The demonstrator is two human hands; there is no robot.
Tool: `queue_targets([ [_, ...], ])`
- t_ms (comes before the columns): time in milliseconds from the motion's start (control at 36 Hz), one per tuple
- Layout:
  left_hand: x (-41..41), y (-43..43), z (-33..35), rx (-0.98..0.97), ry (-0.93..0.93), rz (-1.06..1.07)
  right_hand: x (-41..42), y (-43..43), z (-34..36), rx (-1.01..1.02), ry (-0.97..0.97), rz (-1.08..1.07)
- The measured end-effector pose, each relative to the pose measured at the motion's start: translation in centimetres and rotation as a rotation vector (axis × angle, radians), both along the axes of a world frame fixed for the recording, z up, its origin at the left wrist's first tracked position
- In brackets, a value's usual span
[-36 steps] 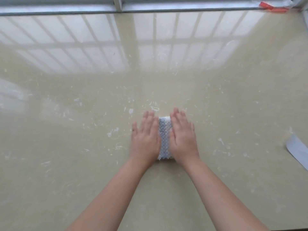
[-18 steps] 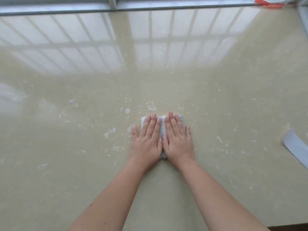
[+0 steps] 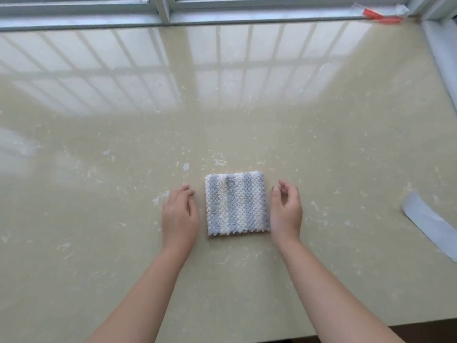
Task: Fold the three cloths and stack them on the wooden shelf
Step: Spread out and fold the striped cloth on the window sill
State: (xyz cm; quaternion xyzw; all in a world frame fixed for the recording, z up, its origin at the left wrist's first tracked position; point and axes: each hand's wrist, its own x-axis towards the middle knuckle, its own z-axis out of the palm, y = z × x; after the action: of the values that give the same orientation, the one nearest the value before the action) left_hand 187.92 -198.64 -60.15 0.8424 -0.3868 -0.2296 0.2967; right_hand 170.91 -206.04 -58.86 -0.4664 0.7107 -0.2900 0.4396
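Head view: the only camera, looking down at my hands.
Cloth: folded into a small square with grey and white stripes, it lay flat on the glossy beige counter, between my hands.
My left hand: it was just left of the cloth, palm down, fingers relaxed and holding nothing.
My right hand: it was just beside the cloth's right edge, fingers loosely curled and gripping nothing.
Right side: a pale strip lay on the counter, well apart from the cloth.
Far edge: a window frame ran along it, with a red item in the far right corner.
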Motion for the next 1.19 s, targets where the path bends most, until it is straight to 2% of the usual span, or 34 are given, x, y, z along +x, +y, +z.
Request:
queue_targets([
  [83, -1.5, -0.7, 1.8, 0.117, 0.285, 0.267, -0.1, 0.8, 0.2, 0.149, -0.004, -0.044],
  [167, -3.0, -1.1, 2.4, 0.205, 0.429, 0.355, 0.2, 1.5, 0.3, 0.295, 0.024, 0.001],
  [361, -4.1, -2.4, 2.6, 0.408, 0.426, 0.291, 1.3, 0.4, -0.2, 0.441, 0.156, 0.029],
  [472, -3.4, -2.6, 2.8, 0.438, 0.549, 0.297, 1.5, -0.3, -0.6, 0.53, 0.134, 0.013],
  [694, -3.0, -2.0, 3.8, 0.39, 0.687, 0.352, 1.9, 0.4, 0.3, 0.509, 0.12, -0.015],
  [861, -2.5, -2.3, 7.7, 0.315, 0.97, 0.317, 2.3, 0.2, 2.8, 0.543, -0.126, -0.002],
  [1194, 0.2, -4.0, 19.6, 0.097, 1.092, 0.18, 2.0, -3.7, 15.9, 0.535, -0.472, 0.133],
])
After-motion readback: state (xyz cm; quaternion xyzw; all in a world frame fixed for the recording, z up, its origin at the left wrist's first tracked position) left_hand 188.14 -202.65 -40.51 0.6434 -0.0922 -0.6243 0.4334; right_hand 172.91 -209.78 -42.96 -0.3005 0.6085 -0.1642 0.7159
